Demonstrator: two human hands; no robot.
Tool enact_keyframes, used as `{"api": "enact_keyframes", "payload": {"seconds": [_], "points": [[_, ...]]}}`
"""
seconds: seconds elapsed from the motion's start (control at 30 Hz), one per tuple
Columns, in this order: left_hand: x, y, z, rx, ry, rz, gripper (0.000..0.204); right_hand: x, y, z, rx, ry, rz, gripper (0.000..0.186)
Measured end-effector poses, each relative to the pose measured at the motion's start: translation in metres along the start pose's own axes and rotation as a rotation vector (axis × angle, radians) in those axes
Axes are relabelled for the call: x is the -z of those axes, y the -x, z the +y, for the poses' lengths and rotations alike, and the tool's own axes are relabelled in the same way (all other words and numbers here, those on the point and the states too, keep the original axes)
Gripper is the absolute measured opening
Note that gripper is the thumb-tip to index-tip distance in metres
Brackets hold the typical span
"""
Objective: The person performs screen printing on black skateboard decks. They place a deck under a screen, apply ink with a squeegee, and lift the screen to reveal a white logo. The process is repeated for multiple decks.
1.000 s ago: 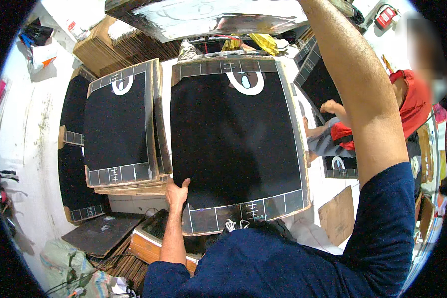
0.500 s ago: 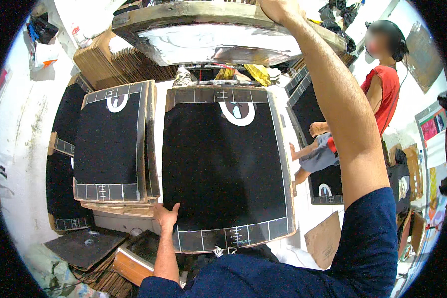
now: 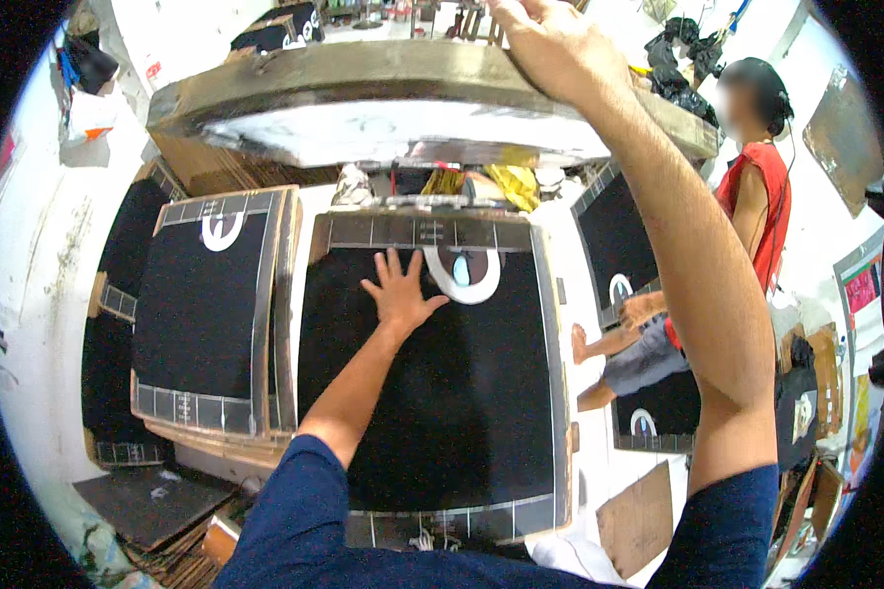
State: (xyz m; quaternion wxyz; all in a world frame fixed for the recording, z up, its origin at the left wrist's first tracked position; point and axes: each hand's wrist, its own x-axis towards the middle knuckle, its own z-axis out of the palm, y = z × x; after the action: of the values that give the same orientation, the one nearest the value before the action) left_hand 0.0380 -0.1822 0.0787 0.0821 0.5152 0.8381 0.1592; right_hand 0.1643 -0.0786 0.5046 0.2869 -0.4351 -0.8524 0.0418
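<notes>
A black fabric panel (image 3: 442,402) lies flat on a board with ruled grid strips along its far and near ends. Near its far edge is a white ring-shaped print with a brown and pale blue middle (image 3: 476,287). My left hand (image 3: 400,296) rests palm down on the cloth just left of this print, fingers spread. Beyond the board, a wooden-framed printing screen (image 3: 363,83) is tilted up, its pale underside facing me. My right hand (image 3: 565,59) grips the top edge of the screen's frame; its fingertips are partly hidden.
Left of the board stands a stack of similar boards with black fabric (image 3: 201,314). On the right, a person in a red top (image 3: 756,206) stands beside more black panels (image 3: 619,236). A yellow cloth (image 3: 514,185) lies beneath the raised screen. Brown cardboard (image 3: 634,520) lies at lower right.
My left hand has left the board's near left corner and moved forward onto the fabric beside the print. My right hand still holds the screen, which appears lower and larger in view.
</notes>
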Motion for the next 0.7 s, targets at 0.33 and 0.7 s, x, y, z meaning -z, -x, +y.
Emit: {"api": "enact_keyframes", "payload": {"seconds": [0.33, 0.7], "points": [[-0.057, -0.141, 0.073, -0.04, -0.042, -0.346, 0.118, -0.009, -0.027, 0.01, 0.415, 0.514, 0.158, 0.048], [-0.053, -0.157, 0.083, 0.081, -0.043, -0.513, 0.119, -0.025, -0.108, 0.032, 0.413, -0.161, -0.077, 0.048]]}}
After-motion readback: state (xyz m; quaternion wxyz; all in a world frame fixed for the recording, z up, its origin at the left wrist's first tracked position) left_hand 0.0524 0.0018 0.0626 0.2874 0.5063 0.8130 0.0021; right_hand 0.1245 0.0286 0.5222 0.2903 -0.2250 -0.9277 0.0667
